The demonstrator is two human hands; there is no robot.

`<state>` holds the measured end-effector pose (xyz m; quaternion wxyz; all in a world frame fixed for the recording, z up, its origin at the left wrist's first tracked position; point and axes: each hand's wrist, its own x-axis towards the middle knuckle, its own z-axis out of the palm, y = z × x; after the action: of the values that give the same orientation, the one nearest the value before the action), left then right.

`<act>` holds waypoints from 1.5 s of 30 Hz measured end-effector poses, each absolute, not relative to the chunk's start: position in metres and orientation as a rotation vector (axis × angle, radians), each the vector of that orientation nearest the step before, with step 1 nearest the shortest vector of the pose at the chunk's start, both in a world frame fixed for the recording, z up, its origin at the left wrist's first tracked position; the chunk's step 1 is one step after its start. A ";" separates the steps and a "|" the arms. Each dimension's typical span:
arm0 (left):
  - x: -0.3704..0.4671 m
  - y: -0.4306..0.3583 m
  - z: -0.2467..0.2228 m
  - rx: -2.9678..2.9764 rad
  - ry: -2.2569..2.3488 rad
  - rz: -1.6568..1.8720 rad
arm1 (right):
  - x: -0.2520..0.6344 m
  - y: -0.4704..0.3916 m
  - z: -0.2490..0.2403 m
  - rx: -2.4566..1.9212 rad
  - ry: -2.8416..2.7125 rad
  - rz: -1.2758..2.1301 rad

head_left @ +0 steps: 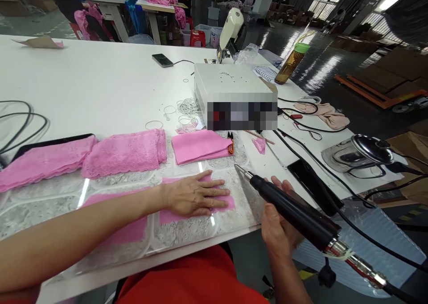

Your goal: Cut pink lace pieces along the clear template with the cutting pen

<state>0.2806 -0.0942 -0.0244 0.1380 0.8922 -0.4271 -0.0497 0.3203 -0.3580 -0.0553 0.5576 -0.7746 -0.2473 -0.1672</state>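
My left hand point(197, 195) lies flat with its fingers spread, pressing on a pink fabric piece point(229, 202). My right hand point(279, 223) is closed round a black corded handpiece point(294, 206) with a pointed metal tip. The tip is aimed left and sits just right of my left fingertips, beside the fabric. Another pink piece point(130, 228) shows partly under my left forearm. Both lie on a see-through plastic mat point(187, 235); whether they are over or under its top layer I cannot tell. Behind them is folded pink fabric point(200, 147) with orange-handled scissors point(230, 143) at its right end.
Pink lace stacks point(123, 154) lie at the left. A pale box unit point(234, 81) stands at the back, near loose elastic loops point(189, 107). Black cables point(317, 157) run along the right, past a dark phone point(314, 186) and a steel mug point(356, 154).
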 end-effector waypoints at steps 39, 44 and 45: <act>0.282 -0.095 -0.027 2.530 -1.282 -0.044 | 0.333 -0.352 -0.001 -1.101 -0.380 -0.198; 0.281 -0.095 -0.027 2.532 -1.260 -0.070 | 0.334 -0.352 -0.002 -1.132 -0.405 -0.189; 0.281 -0.095 -0.027 2.529 -1.259 -0.064 | 0.334 -0.351 -0.002 -1.134 -0.406 -0.187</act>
<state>0.2812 -0.0949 -0.0267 0.1571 0.8839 -0.4399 -0.0224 0.3345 -0.3513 -0.0018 0.8199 -0.5326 -0.1907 -0.0878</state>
